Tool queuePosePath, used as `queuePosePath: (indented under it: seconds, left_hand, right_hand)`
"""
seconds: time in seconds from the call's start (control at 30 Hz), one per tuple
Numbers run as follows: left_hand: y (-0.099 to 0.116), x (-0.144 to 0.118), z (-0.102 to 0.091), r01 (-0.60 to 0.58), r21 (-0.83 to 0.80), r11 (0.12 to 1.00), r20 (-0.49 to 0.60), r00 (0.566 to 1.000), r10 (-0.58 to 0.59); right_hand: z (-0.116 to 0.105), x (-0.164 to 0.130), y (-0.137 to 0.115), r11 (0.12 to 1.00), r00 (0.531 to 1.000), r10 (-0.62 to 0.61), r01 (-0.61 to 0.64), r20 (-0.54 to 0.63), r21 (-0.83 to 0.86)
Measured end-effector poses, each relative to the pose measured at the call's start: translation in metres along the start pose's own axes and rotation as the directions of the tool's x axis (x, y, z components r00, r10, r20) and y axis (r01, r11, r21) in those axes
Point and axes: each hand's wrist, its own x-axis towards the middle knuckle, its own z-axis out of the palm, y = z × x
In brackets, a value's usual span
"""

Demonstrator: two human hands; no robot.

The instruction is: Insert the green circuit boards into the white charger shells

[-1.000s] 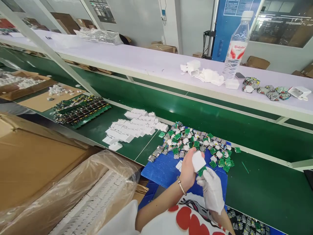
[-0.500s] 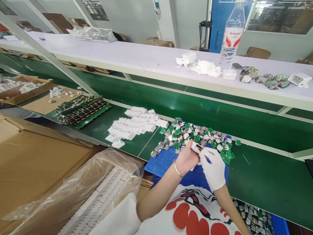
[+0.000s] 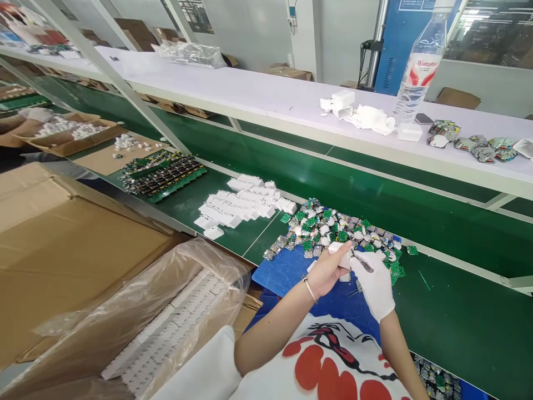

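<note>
My bare left hand (image 3: 327, 272), a thin bracelet on its wrist, grips a small white plastic housing (image 3: 342, 254). My right hand (image 3: 375, 283) wears a white glove and pinches a small part against that housing's right side; the part is too small to make out. Both hands hover over a blue tray (image 3: 283, 272). Just beyond them lies a heap of small green circuit boards (image 3: 333, 230) mixed with white and metal pieces. Several finished white housings (image 3: 244, 203) lie in rows on the green belt to the left.
A carton lined with clear plastic (image 3: 166, 328) holds white housings at lower left. Racked green boards (image 3: 162, 175) lie farther left on the green belt (image 3: 458, 322). The white shelf (image 3: 258, 100) behind carries a water bottle (image 3: 418, 66), cloths and small parts. Another blue tray of boards (image 3: 437, 380) sits at lower right.
A green board was being pushed into the white housing a second ago; now it is out of sight and both hands have risen toward the heap. The camera has swung slightly left.
</note>
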Motion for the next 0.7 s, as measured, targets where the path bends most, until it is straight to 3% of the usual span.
queuePosePath:
  seconds: [0.1,0.2,0.27,0.33,0.53,0.6,0.7]
  left_hand:
    - [0.006,-0.004,-0.005,0.099,0.155,0.983,0.075,0.991,-0.112]
    - [0.009,-0.007,-0.011,0.105,0.269,0.957,0.126,0.982,-0.143]
    - [0.009,-0.009,-0.013,0.085,0.282,0.956,0.144,0.981,-0.130]
    - [0.009,-0.009,-0.015,0.078,0.302,0.950,0.152,0.980,-0.128]
    - [0.010,-0.010,-0.020,0.006,0.420,0.907,0.123,0.990,-0.064]
    - [0.010,-0.010,-0.019,-0.028,0.429,0.903,0.105,0.994,-0.019]
    - [0.008,-0.012,-0.015,-0.070,0.434,0.898,0.116,0.993,0.021]
  right_hand:
    - [-0.005,-0.001,0.002,0.992,0.996,0.073,-0.078,0.056,0.096]
    - [-0.013,-0.004,0.002,0.989,0.985,-0.141,0.144,0.098,-0.018]
    - [-0.017,-0.006,0.002,0.928,0.934,-0.335,0.349,0.122,-0.128]
    - [-0.020,-0.005,0.003,0.858,0.881,-0.455,0.473,0.132,-0.201]
    - [-0.027,0.007,0.003,0.684,0.746,-0.592,0.665,0.304,-0.300]
    - [-0.027,0.010,-0.003,0.698,0.770,-0.558,0.637,0.309,-0.328]
    - [-0.023,0.009,-0.013,0.810,0.893,-0.409,0.449,0.187,-0.377]
